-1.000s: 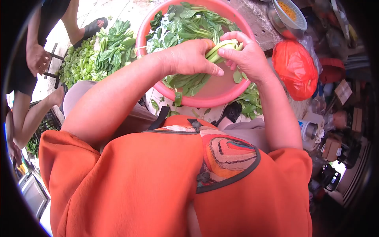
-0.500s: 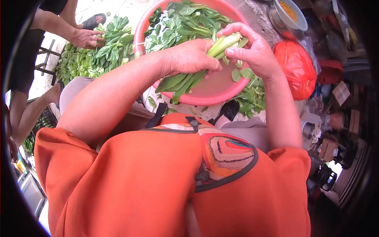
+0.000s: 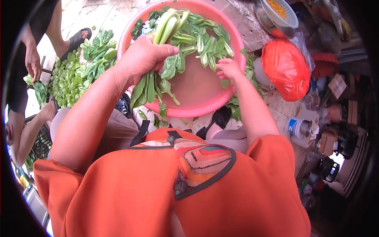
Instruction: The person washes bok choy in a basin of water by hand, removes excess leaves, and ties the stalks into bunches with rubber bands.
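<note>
Above the left rim of the pink plastic basin (image 3: 193,112), the left hand (image 3: 144,59) is gripping a bok choy bunch (image 3: 167,27) around its middle, the pale stems pointing toward the far rim and the leaves hanging over the near-left rim. A snug but gentle hold there would likely be keeping the stalks together without bruising them. The right hand (image 3: 229,70) is hovering by the right rim, fingers loosely bent; whether they are pinching anything, I cannot tell. Loose bok choy (image 3: 209,43) is lying toward the far rim, and murky water (image 3: 193,89) is showing nearer. Leaves trailing past the rim are probably dripping outside, so holding them further inward seems tidier. Beyond the left rim, a pile of greens (image 3: 65,79) is covering some floor, and a co-worker's hand (image 3: 33,63) is holding a smaller bunch (image 3: 41,92).
</note>
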The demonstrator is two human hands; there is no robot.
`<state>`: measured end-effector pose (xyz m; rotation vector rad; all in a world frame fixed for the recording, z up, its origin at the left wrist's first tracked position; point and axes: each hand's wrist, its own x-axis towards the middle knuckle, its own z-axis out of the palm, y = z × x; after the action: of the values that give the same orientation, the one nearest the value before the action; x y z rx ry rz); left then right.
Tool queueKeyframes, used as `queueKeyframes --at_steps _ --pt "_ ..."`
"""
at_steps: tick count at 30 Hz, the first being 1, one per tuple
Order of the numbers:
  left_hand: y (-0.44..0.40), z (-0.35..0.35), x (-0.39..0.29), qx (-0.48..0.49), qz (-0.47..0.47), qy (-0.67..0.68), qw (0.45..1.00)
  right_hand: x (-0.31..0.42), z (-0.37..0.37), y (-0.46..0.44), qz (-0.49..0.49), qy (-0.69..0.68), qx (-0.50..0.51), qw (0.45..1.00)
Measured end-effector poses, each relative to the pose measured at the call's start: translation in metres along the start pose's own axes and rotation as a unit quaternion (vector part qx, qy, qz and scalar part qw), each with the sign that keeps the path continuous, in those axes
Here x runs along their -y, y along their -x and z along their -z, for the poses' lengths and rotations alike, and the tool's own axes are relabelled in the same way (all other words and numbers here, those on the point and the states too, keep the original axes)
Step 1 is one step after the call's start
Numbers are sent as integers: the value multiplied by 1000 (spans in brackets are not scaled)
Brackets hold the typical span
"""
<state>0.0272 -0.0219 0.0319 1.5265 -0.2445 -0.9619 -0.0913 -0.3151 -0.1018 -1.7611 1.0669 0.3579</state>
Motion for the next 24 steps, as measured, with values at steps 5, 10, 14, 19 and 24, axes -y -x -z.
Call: queueKeyframes --at_steps 5,10,14,19,24 --pt "1 -2 -2 -11 17 -14 1000 -34 -46 -30 -5 -16 -72 997" --pt "-3 0 2 -1 36 -25 999 -41 -84 -38 -2 -137 -33 990" --pt "-7 -1 0 -2 51 -26 998 -45 -83 -14 4 -42 117 992" --pt "-5 -3 -1 1 56 -27 998 -68 -48 -31 -13 -93 -48 994" --pt "-6 4 6 -16 21 -27 999 -46 -34 -5 -5 103 99 990"
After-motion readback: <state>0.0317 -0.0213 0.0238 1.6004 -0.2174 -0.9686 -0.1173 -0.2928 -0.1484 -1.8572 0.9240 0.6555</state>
